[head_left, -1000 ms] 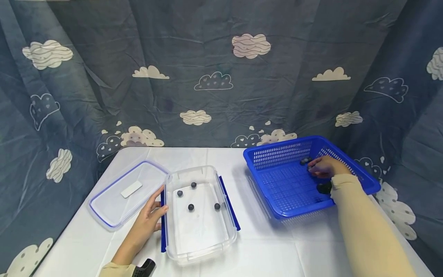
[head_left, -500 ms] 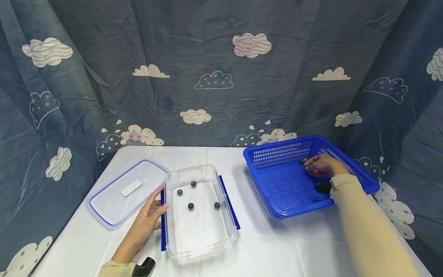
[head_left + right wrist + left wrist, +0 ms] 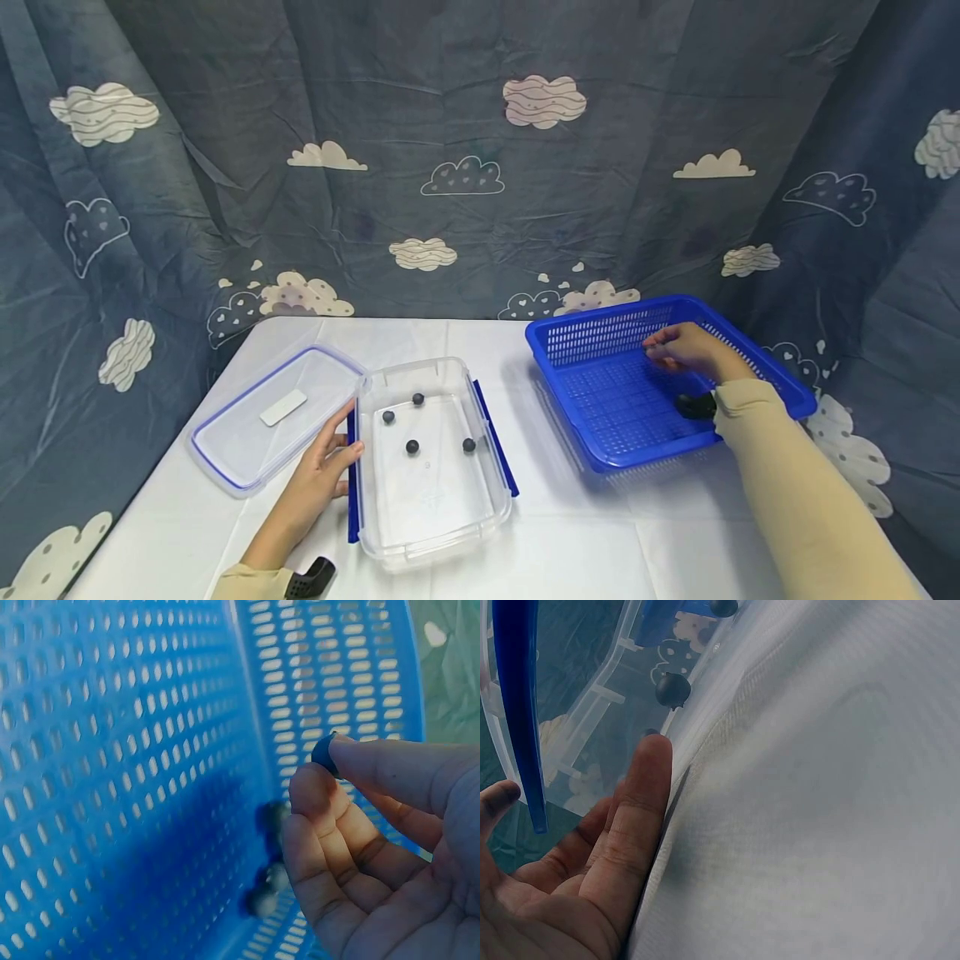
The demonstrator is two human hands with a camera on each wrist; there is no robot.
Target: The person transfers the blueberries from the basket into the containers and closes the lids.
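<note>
Lower left: left hand (image 3: 318, 483), fingers straight, resting against clear container (image 3: 431, 533) holding four blueberries. Right of centre: right hand (image 3: 690, 350) over blue basket (image 3: 600, 329), pinching blueberry (image 3: 324, 754) between thumb and fingertip, at the very tips.

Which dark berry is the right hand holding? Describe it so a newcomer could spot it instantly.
Start at the blue perforated plastic basket on the right of the white table. The right hand hovers over its far side, pinching one small dark round berry between thumb and fingertip. Unlike the other berries lying at the basket's bottom, this one is lifted off the mesh.
</note>
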